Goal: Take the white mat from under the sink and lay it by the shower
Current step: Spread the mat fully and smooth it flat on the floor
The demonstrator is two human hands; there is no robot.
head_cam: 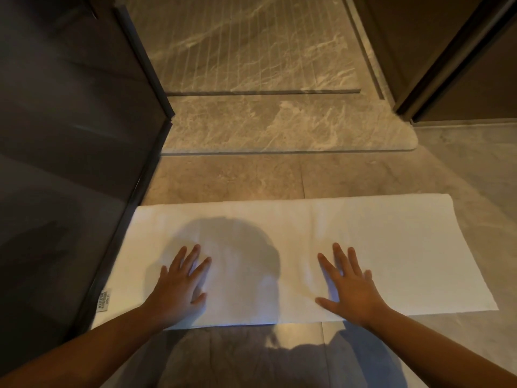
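Before the shower sill (279, 130): mat (391, 247) flat on floor, left hand (179, 284) and right hand (349, 287) spread, pressing. Risk: pushing bunches mat against glass door (70, 163).

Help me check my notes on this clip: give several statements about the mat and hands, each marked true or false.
1. The white mat lies spread flat on the floor. True.
2. The left hand grips a mat corner. False: it rests flat on the mat, fingers straight.
3. The right hand rests flat on the mat. True.
4. The mat covers the marble threshold. False: bare floor shows between them.
5. A label sits at the mat's left edge. True.
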